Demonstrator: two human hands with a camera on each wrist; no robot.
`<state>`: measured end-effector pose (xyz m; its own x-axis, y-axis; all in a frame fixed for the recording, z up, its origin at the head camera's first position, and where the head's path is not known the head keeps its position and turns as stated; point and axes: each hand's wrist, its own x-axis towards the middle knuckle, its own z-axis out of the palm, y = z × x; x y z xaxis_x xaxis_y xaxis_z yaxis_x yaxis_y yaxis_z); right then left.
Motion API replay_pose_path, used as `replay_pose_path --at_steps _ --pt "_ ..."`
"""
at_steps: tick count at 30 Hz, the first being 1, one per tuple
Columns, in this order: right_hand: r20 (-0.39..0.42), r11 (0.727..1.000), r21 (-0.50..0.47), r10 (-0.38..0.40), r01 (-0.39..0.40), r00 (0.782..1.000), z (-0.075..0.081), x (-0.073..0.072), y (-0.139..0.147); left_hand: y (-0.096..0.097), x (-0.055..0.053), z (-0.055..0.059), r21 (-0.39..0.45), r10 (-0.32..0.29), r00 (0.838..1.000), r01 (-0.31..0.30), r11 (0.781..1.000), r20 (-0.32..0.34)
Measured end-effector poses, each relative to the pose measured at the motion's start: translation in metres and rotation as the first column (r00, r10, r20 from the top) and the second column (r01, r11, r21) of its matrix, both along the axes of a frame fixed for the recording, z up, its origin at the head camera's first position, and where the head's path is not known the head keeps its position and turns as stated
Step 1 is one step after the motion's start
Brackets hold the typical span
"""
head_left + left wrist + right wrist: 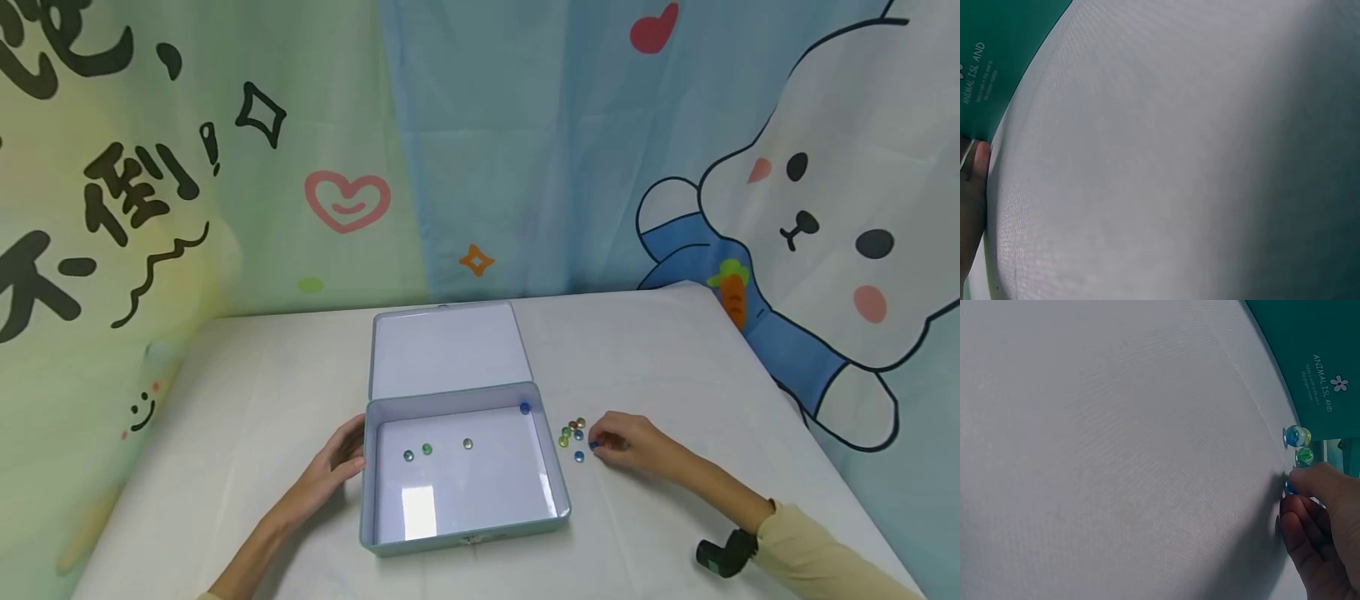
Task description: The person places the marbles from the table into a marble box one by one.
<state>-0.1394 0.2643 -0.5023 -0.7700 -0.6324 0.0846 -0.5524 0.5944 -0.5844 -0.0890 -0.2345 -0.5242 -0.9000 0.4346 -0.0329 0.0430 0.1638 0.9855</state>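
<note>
A shallow tin box (pixel 465 537) lies on the table with its lid (pixel 450 346) folded back. Inside it are several glass marbles, among them a blue marble (pixel 525 407) in the far right corner and a green marble (pixel 427 448) on the left. The left hand (pixel 333 462) rests its fingers against the box's left wall; only part of that hand shows in the left wrist view. Right of the box, the right hand (pixel 637 446) pinches a dark blue marble (pixel 594 445) between thumb and fingers, low over the cloth. Beside it lie several loose marbles, including a blue one (pixel 579 457).
A white cloth (pixel 285 358) covers the table. Behind it hangs a printed curtain (pixel 487 150) with a cartoon animal at the right. A black wrist camera (pixel 723 557) sits at the right sleeve.
</note>
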Motion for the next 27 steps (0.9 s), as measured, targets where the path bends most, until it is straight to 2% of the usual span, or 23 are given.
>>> replay_pose_path --at_steps 5,11,21,27 --pt "0.036 0.999 0.049 -0.023 0.022 0.999 -0.0003 -0.0001 -0.0015 0.001 0.0009 0.0006 0.006 0.005 1.0 -0.005 1.0 0.016" --pt "0.043 0.998 0.063 -0.025 0.023 0.999 -0.0008 -0.0011 -0.0019 0.0015 0.0012 0.0013 0.006 0.014 1.0 -0.014 1.0 0.028" --pt "0.029 0.998 0.054 -0.025 0.024 0.999 -0.0019 -0.0013 -0.0022 0.0011 0.0007 -0.0002 0.007 -0.005 1.0 0.005 1.0 -0.013" --pt "0.041 0.997 0.067 -0.028 0.025 0.999 -0.0006 -0.0019 -0.0014 0.0014 0.0007 0.001 0.005 -0.003 1.0 0.003 1.0 -0.013"
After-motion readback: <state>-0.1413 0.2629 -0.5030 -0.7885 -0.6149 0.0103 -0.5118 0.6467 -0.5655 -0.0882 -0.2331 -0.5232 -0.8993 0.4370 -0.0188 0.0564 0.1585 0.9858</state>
